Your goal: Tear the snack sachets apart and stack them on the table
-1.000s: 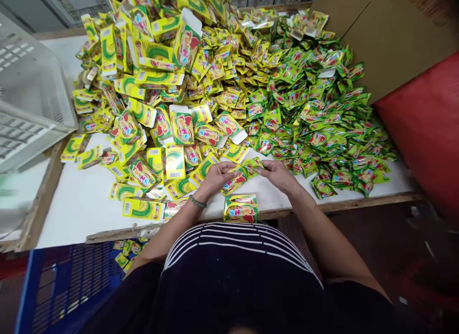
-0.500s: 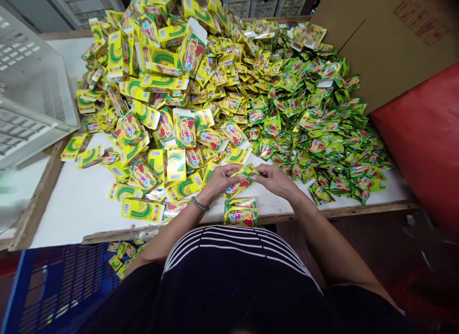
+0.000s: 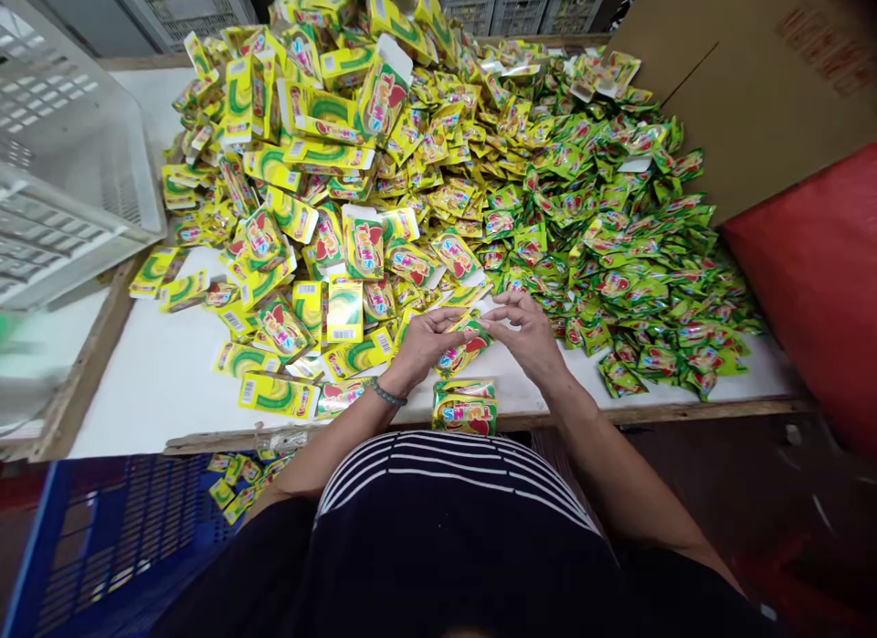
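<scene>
My left hand [image 3: 421, 341] and my right hand [image 3: 527, 334] meet above the near edge of the white table [image 3: 164, 382]. Both are closed on a bunch of green candy sachets [image 3: 464, 341] held between them. An open yellow-green carton [image 3: 464, 409] stands just below my hands at the table edge, by my striped shirt. A heap of flat and folded yellow cartons [image 3: 322, 163] fills the left and back of the table. Loose green sachets [image 3: 617, 236] lie piled to the right.
A white plastic crate [image 3: 61, 181] sits at the left. A blue crate [image 3: 102, 547] with a few packets stands low at the left. A brown cardboard box [image 3: 754, 80] and a red surface [image 3: 815, 281] are at the right.
My hands have drawn closer together around the sachets. The view has shifted slightly, so the piles sit a little lower and to the right in the picture.
</scene>
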`<state>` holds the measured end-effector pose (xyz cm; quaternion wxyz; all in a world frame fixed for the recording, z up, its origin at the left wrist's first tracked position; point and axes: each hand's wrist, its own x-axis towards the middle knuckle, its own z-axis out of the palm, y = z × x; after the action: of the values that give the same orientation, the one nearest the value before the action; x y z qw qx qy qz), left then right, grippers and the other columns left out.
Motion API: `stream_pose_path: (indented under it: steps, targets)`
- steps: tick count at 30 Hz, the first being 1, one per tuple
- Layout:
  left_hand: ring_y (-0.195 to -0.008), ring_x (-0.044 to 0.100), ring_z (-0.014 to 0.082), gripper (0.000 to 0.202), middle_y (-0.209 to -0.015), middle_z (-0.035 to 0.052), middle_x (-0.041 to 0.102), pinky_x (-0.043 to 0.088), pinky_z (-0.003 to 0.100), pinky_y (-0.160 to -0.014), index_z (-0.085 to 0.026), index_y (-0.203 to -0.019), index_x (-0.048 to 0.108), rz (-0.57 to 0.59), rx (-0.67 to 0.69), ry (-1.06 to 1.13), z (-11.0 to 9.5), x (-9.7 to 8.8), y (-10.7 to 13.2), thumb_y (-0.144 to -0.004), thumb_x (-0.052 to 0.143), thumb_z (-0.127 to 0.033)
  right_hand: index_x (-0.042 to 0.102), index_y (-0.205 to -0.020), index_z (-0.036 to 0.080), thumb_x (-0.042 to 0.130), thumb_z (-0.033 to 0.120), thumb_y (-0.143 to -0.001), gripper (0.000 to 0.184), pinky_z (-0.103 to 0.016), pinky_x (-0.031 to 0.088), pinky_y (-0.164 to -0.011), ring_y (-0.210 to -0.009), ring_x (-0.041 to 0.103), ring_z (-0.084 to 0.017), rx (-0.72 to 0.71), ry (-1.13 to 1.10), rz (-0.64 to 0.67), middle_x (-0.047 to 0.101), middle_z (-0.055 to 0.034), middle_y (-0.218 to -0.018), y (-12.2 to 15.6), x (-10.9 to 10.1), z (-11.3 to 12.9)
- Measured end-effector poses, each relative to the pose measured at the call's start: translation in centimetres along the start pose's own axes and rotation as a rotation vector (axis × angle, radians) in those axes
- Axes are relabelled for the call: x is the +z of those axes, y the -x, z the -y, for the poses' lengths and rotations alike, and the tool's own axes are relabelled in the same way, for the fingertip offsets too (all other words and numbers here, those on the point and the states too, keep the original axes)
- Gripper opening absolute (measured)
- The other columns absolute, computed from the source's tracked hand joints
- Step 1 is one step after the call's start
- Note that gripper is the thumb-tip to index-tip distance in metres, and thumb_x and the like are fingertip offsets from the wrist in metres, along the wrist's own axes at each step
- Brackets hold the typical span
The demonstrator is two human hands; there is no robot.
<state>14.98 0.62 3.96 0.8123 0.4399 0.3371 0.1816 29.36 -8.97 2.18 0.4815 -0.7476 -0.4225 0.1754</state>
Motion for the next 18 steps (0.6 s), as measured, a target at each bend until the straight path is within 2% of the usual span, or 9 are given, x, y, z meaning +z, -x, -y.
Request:
stream_pose_path:
  steps: [3, 6, 9, 11, 13, 16, 18]
  targets:
    - [-0.064, 0.065, 0.012, 0.052, -0.073, -0.0002, 0.073, 0.052, 0.027, -0.07, -0.014, -0.092, 0.069, -0.018, -0.005, 0.01, 0.0, 0.0, 0.0, -0.046, 0.09, -0.026, 0.074, -0.072, 0.025, 0.068, 0.047, -0.078, 0.024, -0.049, 0.033, -0.101, -0.11, 0.049, -0.027, 0.013, -0.02, 0.033, 0.062, -0.006, -0.11, 0.0, 0.0, 0.4]
    - [-0.061, 0.063, 0.0105, 0.053, -0.071, -0.0008, 0.072, 0.05, 0.025, -0.066, -0.014, -0.093, 0.069, -0.038, 0.007, 0.027, 0.2, 0.0, 0.1, -0.047, 0.09, -0.028, 0.073, -0.068, 0.024, 0.059, 0.045, -0.086, 0.031, -0.048, 0.032, -0.103, -0.112, 0.048, -0.026, 0.015, -0.09, 0.139, 0.062, -0.0062, -0.109, 0.3, 0.4, 1.1]
    - [-0.064, 0.063, 0.0114, 0.055, -0.072, -0.0008, 0.071, 0.05, 0.025, -0.068, -0.015, -0.094, 0.067, -0.06, 0.04, 0.042, 0.1, 0.1, 0.1, -0.047, 0.09, -0.031, 0.073, -0.075, 0.024, 0.056, 0.047, -0.087, 0.031, -0.047, 0.034, -0.103, -0.114, 0.048, -0.026, 0.012, -0.172, 0.182, 0.061, -0.0065, -0.114, 0.8, 0.8, 1.3]
    - [-0.064, 0.062, 0.0114, 0.057, -0.071, -0.0018, 0.069, 0.05, 0.025, -0.067, -0.016, -0.098, 0.065, -0.09, 0.082, 0.03, 0.0, 0.2, 0.2, -0.05, 0.089, -0.035, 0.071, -0.091, 0.025, 0.059, 0.05, -0.084, 0.028, -0.043, 0.042, -0.096, -0.11, 0.051, -0.025, 0.034, -0.254, 0.102, 0.059, -0.0069, -0.115, 1.0, 1.1, 1.3]
    - [-0.06, 0.059, 0.0101, 0.058, -0.067, -0.0041, 0.065, 0.047, 0.023, -0.062, -0.019, -0.105, 0.063, -0.113, 0.14, 0.008, -0.2, 0.1, 0.3, -0.056, 0.086, -0.039, 0.066, -0.103, 0.026, 0.064, 0.052, -0.08, 0.035, -0.037, 0.047, -0.084, -0.1, 0.055, -0.022, 0.068, -0.344, 0.03, 0.06, -0.0067, -0.11, 1.1, 1.4, 1.3]
    - [-0.06, 0.056, 0.0089, 0.061, -0.067, -0.0058, 0.06, 0.044, 0.021, -0.061, -0.023, -0.115, 0.057, -0.092, 0.23, -0.037, -0.2, -0.3, 0.5, -0.063, 0.082, -0.042, 0.066, -0.098, 0.024, 0.064, 0.051, -0.08, 0.033, -0.033, 0.047, -0.074, -0.083, 0.056, -0.018, 0.06, -0.373, 0.05, 0.06, -0.0044, -0.092, 1.3, 1.8, 1.4]
    - [-0.066, 0.056, 0.0092, 0.062, -0.071, -0.0056, 0.059, 0.044, 0.02, -0.064, -0.025, -0.118, 0.055, -0.085, 0.215, -0.094, 0.0, -0.6, 0.5, -0.065, 0.082, -0.043, 0.068, -0.088, 0.022, 0.061, 0.052, -0.082, 0.03, -0.033, 0.046, -0.07, -0.075, 0.054, -0.017, 0.026, -0.336, 0.1, 0.058, -0.0031, -0.081, 1.4, 2.0, 1.5]
